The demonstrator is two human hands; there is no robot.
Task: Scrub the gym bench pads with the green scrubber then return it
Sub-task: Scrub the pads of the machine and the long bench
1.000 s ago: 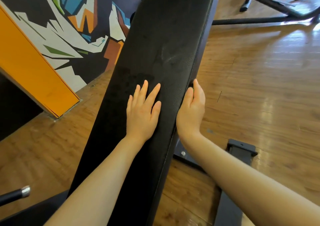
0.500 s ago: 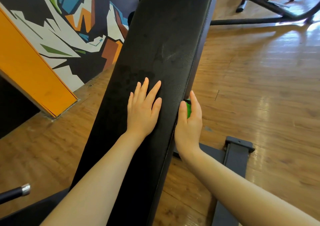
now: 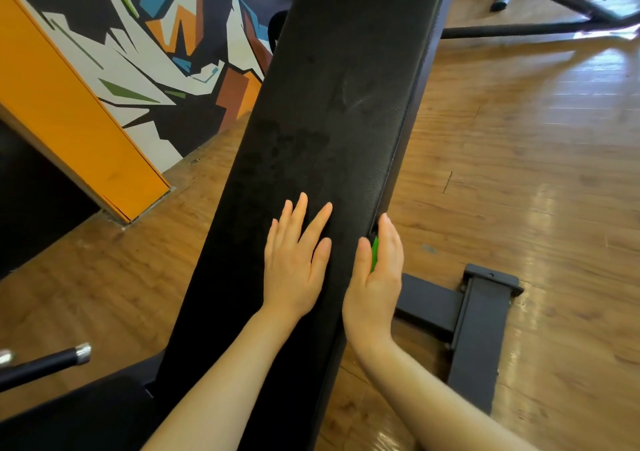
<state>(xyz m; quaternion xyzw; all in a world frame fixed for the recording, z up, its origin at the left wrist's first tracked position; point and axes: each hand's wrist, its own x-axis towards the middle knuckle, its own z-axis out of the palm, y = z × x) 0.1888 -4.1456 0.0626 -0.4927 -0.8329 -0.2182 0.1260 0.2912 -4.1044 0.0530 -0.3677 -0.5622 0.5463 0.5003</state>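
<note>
The left hand [image 3: 294, 260] lies flat, fingers straight, on the black bench pad [image 3: 339, 104]. At its 3 o'clock, the right hand [image 3: 375, 277] holds the green scrubber [image 3: 374, 255] against the pad's side edge.

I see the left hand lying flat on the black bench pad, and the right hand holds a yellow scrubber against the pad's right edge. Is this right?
Not quite: the scrubber is green, not yellow, as the head view shows. The left hand does lie flat on the black bench pad, and the right hand holds the scrubber against the pad's right edge.
</note>
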